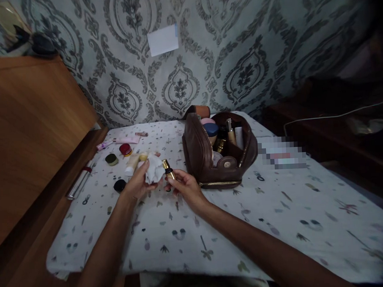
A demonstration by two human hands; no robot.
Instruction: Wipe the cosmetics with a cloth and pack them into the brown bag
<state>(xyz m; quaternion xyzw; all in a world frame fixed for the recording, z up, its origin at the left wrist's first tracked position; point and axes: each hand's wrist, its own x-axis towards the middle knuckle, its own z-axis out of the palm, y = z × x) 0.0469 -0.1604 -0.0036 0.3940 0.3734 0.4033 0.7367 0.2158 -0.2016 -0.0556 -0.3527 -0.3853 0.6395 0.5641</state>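
Observation:
My right hand (185,187) holds a small dark bottle with a gold cap (167,168), tilted, between thumb and fingers. Close beside it, my left hand (140,181) grips a crumpled white cloth or tissue (154,168). Just right of my right hand stands an open brown bag (194,147), unzipped, with several bottles and containers inside. A cream tube (132,164) and a yellow-lidded item (143,156) lie behind my left hand. Near them are a red jar (125,149), a dark green-lidded jar (111,159) and a black round lid or jar (119,186).
Pink tubes (127,140) lie on the patterned white cloth (189,245) at the back left. A silvery long object (80,182) rests along the left edge. Behind the bag is an orange-brown item (200,111). A wooden cabinet (35,125) stands left; a blurred patch (283,153) lies right.

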